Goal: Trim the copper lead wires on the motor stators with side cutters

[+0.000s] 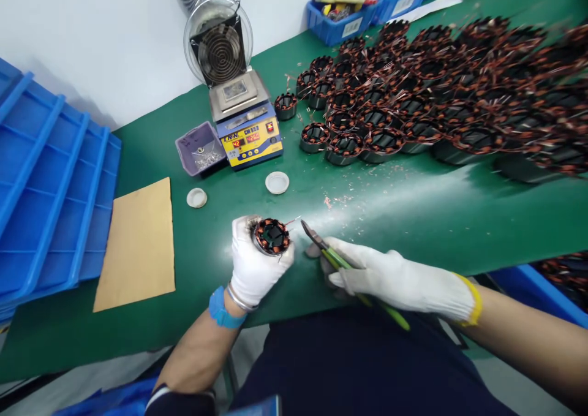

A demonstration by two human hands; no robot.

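Note:
My left hand [257,263], in a white glove, is wrapped round a motor stator [272,237], a black ring wound with copper wire. A few thin wire ends stick out from the stator's right side, toward the cutters. Green-handled diagonal cutters [337,258] are gripped in my gloved right hand [358,266]. Their jaw tips lie just right of the wire ends; whether they touch a wire I cannot make out. The fingers under the handles are partly hidden.
Many wound stators [381,116] crowd the right side of the green table [220,226]. Ahead stand a solder pot [250,134] and a purple tray [197,149]. Two white lids [277,182], cardboard [138,244], blue crates [50,189] and a tool bin [340,27] lie around.

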